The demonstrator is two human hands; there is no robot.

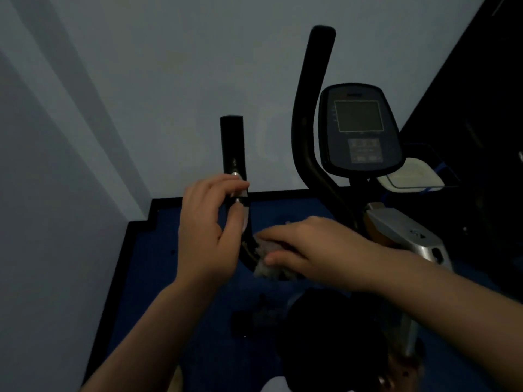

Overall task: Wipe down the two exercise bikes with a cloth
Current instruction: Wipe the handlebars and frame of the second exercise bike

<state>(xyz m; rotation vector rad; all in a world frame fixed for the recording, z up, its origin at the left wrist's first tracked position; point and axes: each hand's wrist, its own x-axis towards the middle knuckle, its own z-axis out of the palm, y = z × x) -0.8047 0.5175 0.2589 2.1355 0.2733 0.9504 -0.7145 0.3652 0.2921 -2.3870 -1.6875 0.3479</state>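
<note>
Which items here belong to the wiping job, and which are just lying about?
Job: cloth, handlebar, console, left hand, right hand.
Lying about: white pad, blue floor mat.

The exercise bike (407, 233) stands upright on a blue floor, with a grey metal frame and two black handlebars that curve upward. The left handlebar (232, 142) is the shorter one in view and carries a silver plate (240, 193) (the left hand (209, 230) closes around it there). The dark console (359, 128) sits beside the right handlebar (308, 108), its screen unlit. The cloth (266, 267), pale grey and crumpled, lies against the lower bend of the left handlebar, pinched in the right hand (305, 244).
</note>
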